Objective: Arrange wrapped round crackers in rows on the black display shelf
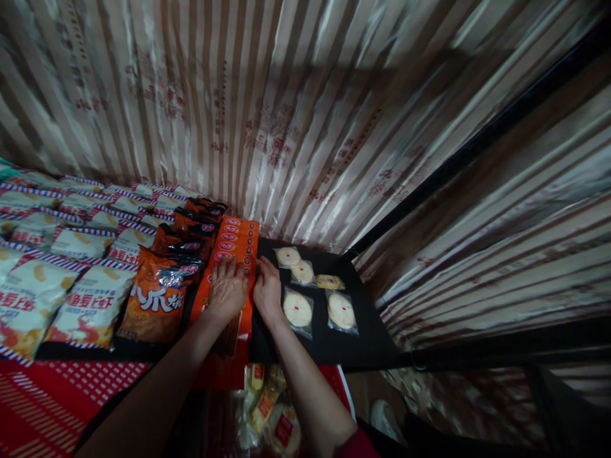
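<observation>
A long, flat orange-red snack packet (231, 239) lies on the black shelf (370, 340), and its near end hangs over the front edge. My left hand (228, 289) rests flat on top of it with fingers stretched forward and slightly spread. Along the packet's right edge is my right hand (268, 289), its fingers lightly bent and close together, with no grip showing. Several round white pastries in clear wrappers, among them one pastry (298, 310), lie to the right of my right hand. An orange bag of snacks (155, 296) stands just left of the packet, heading a row of similar bags.
Rows of white snack bags (93, 302) fill the shelf's left side. Below the front edge are a red plastic basket (57, 407) and several wrapped pastries (281, 426). Striped, crinkled sheeting (267, 114) hangs behind. A dark bar (458, 152) slants across the right.
</observation>
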Demonstrator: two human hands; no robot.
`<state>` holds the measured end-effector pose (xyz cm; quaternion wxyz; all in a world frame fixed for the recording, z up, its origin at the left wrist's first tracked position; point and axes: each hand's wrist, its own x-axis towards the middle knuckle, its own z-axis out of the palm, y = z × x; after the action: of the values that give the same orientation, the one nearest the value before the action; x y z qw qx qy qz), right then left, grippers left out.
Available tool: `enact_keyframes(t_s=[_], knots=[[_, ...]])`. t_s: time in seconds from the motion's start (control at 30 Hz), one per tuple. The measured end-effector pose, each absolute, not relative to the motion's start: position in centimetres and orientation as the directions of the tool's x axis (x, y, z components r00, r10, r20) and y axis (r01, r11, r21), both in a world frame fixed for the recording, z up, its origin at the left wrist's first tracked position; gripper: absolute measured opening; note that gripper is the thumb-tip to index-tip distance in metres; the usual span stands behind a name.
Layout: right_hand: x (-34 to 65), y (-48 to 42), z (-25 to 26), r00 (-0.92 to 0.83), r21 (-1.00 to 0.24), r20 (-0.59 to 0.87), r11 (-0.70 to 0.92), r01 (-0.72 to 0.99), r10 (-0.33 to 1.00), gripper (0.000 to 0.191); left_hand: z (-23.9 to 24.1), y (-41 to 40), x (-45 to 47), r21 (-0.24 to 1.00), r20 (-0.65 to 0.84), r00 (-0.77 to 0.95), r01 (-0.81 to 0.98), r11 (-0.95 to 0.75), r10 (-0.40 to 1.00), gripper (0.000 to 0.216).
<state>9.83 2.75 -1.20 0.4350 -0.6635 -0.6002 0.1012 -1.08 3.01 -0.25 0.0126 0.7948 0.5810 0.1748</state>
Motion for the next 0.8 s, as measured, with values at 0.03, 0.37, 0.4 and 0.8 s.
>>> enact_keyframes(t_s=[0.03, 0.37, 0.4, 0.8], knots=[[9.9, 2.3, -1.1, 0.258, -0.695, 0.393, 0.101, 0.712, 0.882, 0.048, -0.2, 3.0, -1.1, 0.221, 0.262, 0.264, 0.920, -0.324, 0.928, 0.044], [11.3, -1.1, -1.3, 0.242, -0.656, 0.422, 0.110, 0.747, 0.874, 0.050, -0.4, 2.7, -1.3, 0.271, 0.296, 0.275, 0.894, -0.357, 0.915, 0.045], [11.5, -1.5, -1.2, 0.247, -0.651, 0.425, 0.104, 0.752, 0.871, 0.050, -0.3, 2.5, -1.3, 0.267, 0.302, 0.286, 0.890, -0.369, 0.909, 0.045], [16.1, -7.7, -1.5, 0.278, -0.519, 0.466, 0.004, 0.855, 0.840, 0.041, 0.3, -5.1, 1.6, 0.294, 0.361, 0.509, 0.733, -0.613, 0.781, 0.036]])
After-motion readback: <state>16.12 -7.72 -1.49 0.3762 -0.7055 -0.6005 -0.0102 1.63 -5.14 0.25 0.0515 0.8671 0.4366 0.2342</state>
